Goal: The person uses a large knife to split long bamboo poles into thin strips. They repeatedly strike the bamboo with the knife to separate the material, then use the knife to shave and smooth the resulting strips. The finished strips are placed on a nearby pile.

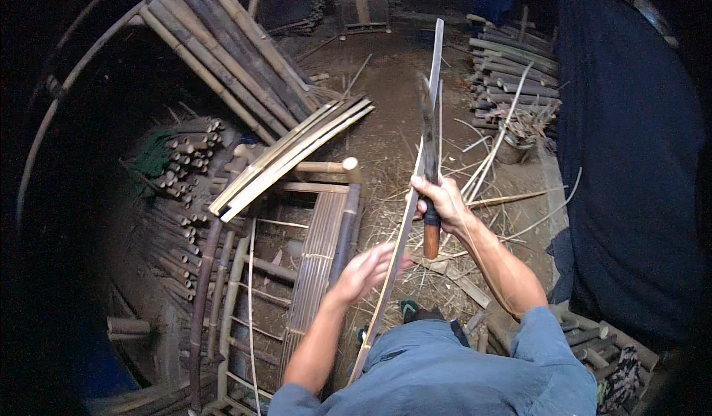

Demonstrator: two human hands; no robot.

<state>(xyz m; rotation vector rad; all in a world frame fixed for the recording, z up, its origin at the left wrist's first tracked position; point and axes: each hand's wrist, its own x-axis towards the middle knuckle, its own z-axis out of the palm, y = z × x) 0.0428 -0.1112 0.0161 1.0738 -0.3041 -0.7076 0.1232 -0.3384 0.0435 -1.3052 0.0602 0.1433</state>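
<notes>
Bamboo strip [415,186] between right-hand fingers [434,193], knife [428,142]

Open dirt floor [386,112] lies ahead between the leaning bamboo poles [222,45] at left and the stacked bamboo pile [512,67] at right. The bamboo frame [311,260] and split strips [289,156] crowd the left side; dark cloth [630,156] walls the right.

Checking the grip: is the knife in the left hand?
No. The right hand grips the knife by its wooden handle, while the left hand is by the bamboo strip.
</notes>
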